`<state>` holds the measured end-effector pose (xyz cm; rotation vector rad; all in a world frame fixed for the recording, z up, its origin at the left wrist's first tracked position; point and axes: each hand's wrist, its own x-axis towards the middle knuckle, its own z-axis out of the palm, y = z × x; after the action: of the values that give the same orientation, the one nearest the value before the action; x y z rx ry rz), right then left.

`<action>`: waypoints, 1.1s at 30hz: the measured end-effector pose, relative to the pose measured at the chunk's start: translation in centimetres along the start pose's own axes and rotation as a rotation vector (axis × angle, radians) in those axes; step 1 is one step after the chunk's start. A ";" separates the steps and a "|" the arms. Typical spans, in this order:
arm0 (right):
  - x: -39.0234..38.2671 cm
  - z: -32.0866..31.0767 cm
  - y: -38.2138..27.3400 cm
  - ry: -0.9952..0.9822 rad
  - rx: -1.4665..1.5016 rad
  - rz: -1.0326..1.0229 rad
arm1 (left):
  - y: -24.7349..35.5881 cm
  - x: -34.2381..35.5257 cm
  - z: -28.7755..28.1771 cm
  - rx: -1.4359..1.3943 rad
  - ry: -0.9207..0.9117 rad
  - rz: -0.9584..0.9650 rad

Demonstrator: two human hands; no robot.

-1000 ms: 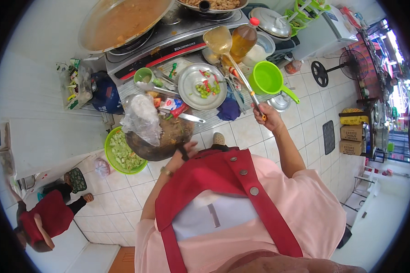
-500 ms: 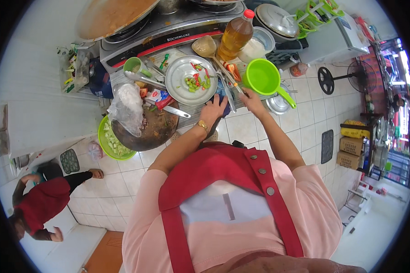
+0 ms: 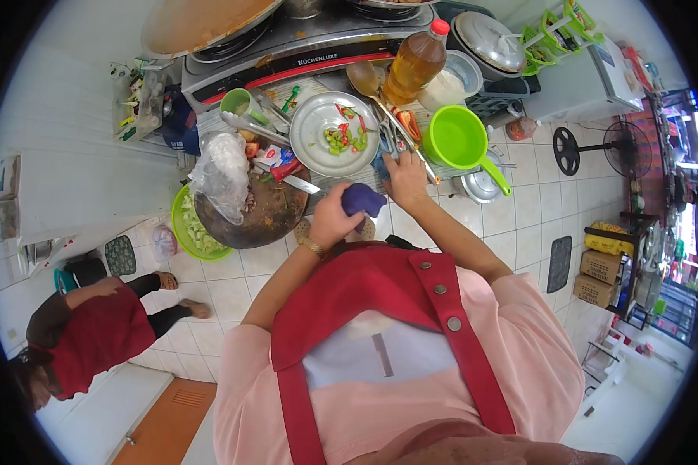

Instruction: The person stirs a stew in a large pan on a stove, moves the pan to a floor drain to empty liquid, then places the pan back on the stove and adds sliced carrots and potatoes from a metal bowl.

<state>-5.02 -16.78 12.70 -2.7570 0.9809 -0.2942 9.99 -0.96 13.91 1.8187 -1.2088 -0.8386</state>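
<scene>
My left hand (image 3: 336, 220) is closed on a bunched purple cloth (image 3: 362, 200) just off the front edge of the table. My right hand (image 3: 406, 177) lies with its fingers stretched over metal utensils (image 3: 390, 136) and a bit of blue cloth (image 3: 380, 165) at that edge. A ladle (image 3: 380, 98) lies beside it, its long handle running past my fingers. Left of the utensils is a round metal plate (image 3: 310, 152) with chopped green and red peppers (image 3: 347, 138). To the right sits a green dipper (image 3: 453, 136), with a piece of red pepper (image 3: 408, 124) beside it.
A round wooden chopping board (image 3: 264, 221) carries a plastic bag (image 3: 219, 178) and a knife (image 3: 302, 184). A green basin (image 3: 180, 232) holds chopped vegetables. An oil bottle (image 3: 416, 66) stands before the stove (image 3: 310, 58). Another person (image 3: 93, 329) is at the far left.
My left hand has drawn back from the table edge with the purple cloth. My right hand has left the ladle's handle and shifted left onto the utensils. The other person has moved.
</scene>
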 end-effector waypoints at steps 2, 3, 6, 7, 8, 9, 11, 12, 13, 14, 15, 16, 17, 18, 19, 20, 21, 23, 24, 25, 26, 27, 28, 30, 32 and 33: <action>0.7 1.2 0.1 -0.028 -0.117 0.024 | -1.5 -1.4 -0.3 -0.081 0.057 -0.053; 1.0 2.0 0.3 0.013 -0.128 0.012 | -2.3 -2.1 -0.6 -0.173 0.101 -0.128; 1.7 4.6 1.5 0.070 -0.293 -0.001 | -4.5 -3.4 -1.3 -0.331 0.121 -0.247; 1.9 4.8 1.8 0.069 -0.290 -0.009 | -3.4 -3.8 -2.2 -0.551 0.118 -0.329; 2.1 4.9 2.1 0.049 -0.262 0.004 | -2.9 -4.2 -2.7 -0.771 0.114 -0.408; 2.4 4.7 2.1 0.031 -0.234 0.011 | -3.1 -4.6 -2.9 -0.771 0.127 -0.408; 2.2 4.1 1.8 0.041 -0.104 0.047 | -3.7 -5.2 -3.2 -0.771 0.140 -0.368; 2.1 3.6 2.0 0.047 0.018 0.096 | -3.6 -5.5 -3.4 -0.775 0.146 -0.365; 2.1 3.5 2.5 0.067 0.112 0.097 | -3.4 -5.8 -3.6 -0.841 0.154 -0.365; 2.1 3.5 3.2 0.068 0.110 0.092 | -3.4 -6.0 -3.8 -0.908 0.161 -0.365; 1.9 3.5 3.8 0.044 0.302 0.113 | -3.5 -6.2 -4.0 -0.911 0.166 -0.364; 1.8 3.4 4.5 0.018 0.495 0.134 | -3.7 -6.4 -4.1 -0.976 0.181 -0.392; 1.7 3.2 5.2 -0.010 0.631 0.155 | -4.0 -6.5 -4.2 -1.042 0.196 -0.419; 1.7 3.1 6.0 -0.012 0.631 0.152 | -4.2 -6.6 -4.2 -1.043 0.200 -0.419; 1.7 3.0 6.7 -0.023 0.759 0.195 | -4.4 -6.7 -4.3 -1.085 0.204 -0.450; 1.6 3.0 7.3 -0.035 0.888 0.239 | -4.7 -6.8 -4.3 -1.127 0.207 -0.480; 1.7 2.3 7.3 -0.160 1.091 0.380 | -5.1 -7.0 -4.4 -1.129 0.216 -0.480; 1.6 1.6 7.8 -0.235 1.180 0.417 | -5.8 -7.5 -4.3 -1.131 0.215 -0.504; 1.8 1.4 8.0 -0.305 1.271 0.458 | -5.6 -7.5 -4.6 -1.131 0.227 -0.502; 1.7 1.2 8.2 -0.314 1.272 0.448 | -5.5 -7.6 -4.8 -1.177 0.211 -0.506; 1.4 1.0 8.4 -0.285 1.471 0.470 | -5.2 -7.6 -5.1 -1.223 0.195 -0.508; 1.1 0.9 8.1 -0.252 1.673 0.494 | -5.1 -7.7 -5.3 -1.221 0.206 -0.508; 1.1 0.1 7.4 -0.267 1.675 0.486 | -4.9 -7.9 -5.5 -1.287 0.199 -0.486; 1.2 -1.9 6.1 -0.214 1.902 0.515 | -4.9 -8.3 -5.5 -1.353 0.202 -0.458; 1.3 -3.4 5.6 -0.206 1.957 0.476 | -4.7 -8.7 -5.6 -1.442 0.166 -0.351; 1.4 -4.0 5.4 -0.186 2.013 0.442 | -4.3 -8.8 -5.7 -1.441 0.174 -0.347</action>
<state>-8.20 -22.24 15.33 -0.7088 0.5219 -0.4965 13.75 9.70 13.80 0.8136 0.0240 -1.2256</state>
